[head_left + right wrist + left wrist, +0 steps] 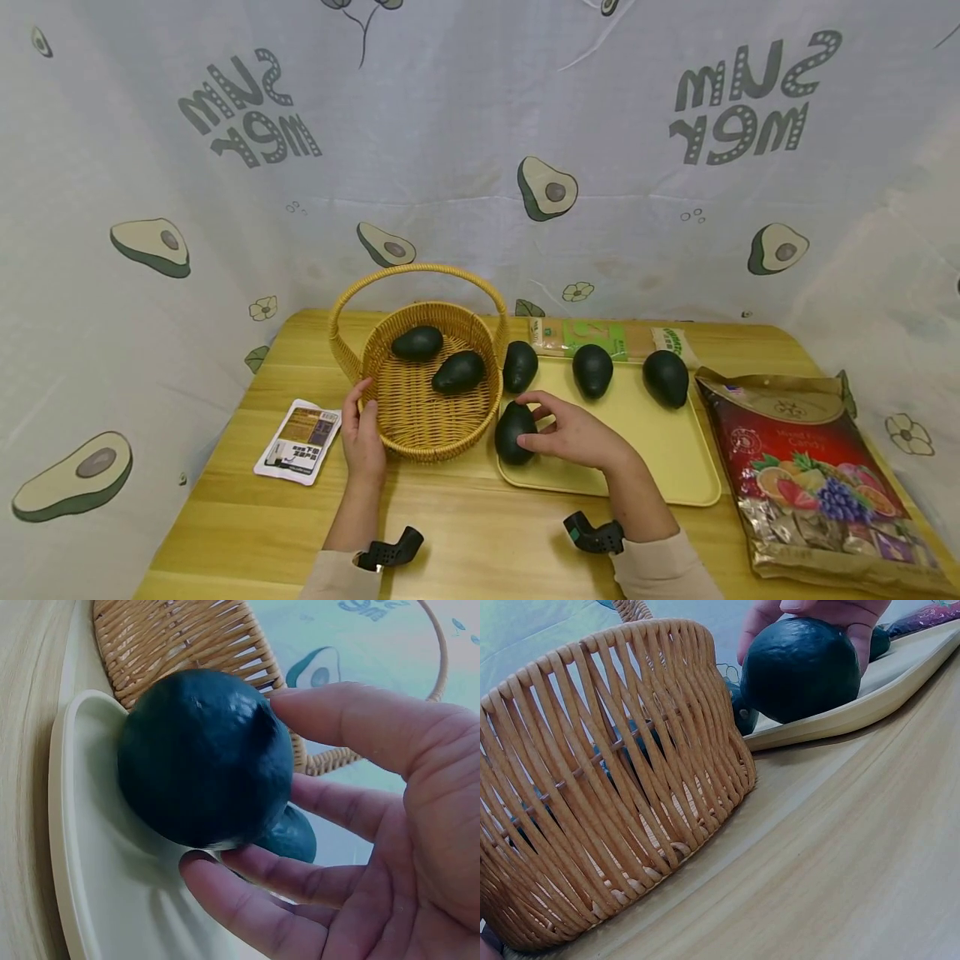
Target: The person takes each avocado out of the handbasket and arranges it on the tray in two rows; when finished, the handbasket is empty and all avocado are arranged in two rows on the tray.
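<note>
My right hand (577,429) holds a dark green avocado (514,433) between thumb and fingers at the tray's near left corner. In the right wrist view, the thumb lies on one side of this avocado (202,757) and the fingers on the other. Whether it touches the tray cannot be told. My left hand (363,437) grips the left rim of a yellow wicker basket (431,452), whose handle stands upright. Two avocados (459,372) lie inside the basket. On the pale yellow tray (637,450) are three more, including an avocado (592,371) at its back edge.
A large red candy bag (810,483) lies right of the tray. Behind the tray is a long flat package (585,337). A small white packet (298,442) lies left of the basket. A printed curtain (465,125) hangs behind the wooden table (450,517).
</note>
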### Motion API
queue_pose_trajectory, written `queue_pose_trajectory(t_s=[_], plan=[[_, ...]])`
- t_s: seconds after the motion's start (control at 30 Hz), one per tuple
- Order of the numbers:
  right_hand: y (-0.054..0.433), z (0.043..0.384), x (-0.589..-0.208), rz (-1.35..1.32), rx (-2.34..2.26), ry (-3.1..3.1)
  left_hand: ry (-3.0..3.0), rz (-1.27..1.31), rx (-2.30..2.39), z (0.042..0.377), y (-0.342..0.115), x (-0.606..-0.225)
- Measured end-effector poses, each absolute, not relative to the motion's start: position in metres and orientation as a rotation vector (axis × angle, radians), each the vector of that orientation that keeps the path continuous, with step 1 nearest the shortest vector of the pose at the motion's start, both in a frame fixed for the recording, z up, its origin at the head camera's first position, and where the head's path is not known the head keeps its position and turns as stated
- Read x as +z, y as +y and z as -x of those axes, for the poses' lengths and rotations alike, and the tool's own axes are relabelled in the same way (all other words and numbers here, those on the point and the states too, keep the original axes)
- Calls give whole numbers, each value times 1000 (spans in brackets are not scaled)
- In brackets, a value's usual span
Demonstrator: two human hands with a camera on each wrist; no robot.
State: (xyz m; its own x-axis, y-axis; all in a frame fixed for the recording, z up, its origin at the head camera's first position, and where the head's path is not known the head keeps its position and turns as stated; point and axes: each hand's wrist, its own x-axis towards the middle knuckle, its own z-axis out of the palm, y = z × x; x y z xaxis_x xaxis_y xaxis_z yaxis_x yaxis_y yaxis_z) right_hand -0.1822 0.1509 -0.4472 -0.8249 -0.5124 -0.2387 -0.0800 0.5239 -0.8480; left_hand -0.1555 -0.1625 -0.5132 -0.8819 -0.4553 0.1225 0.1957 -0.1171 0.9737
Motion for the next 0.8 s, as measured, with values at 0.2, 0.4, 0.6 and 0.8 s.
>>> queue_pose_trajectory(t_s=[0.2, 0.4, 0.6, 0.8], plan=[[152, 182, -448, 490, -1234, 2302, -1745, -295, -2042, 154, -161, -512], [152, 181, -446, 485, -1221, 2293, -1738, -301, -2037, 155, -161, -512], [152, 181, -444, 452, -1210, 2312, -1742, -302, -2041, 154, -161, -512], [153, 181, -444, 449, -1206, 2335, -1743, -286, -2042, 154, -161, -512]])
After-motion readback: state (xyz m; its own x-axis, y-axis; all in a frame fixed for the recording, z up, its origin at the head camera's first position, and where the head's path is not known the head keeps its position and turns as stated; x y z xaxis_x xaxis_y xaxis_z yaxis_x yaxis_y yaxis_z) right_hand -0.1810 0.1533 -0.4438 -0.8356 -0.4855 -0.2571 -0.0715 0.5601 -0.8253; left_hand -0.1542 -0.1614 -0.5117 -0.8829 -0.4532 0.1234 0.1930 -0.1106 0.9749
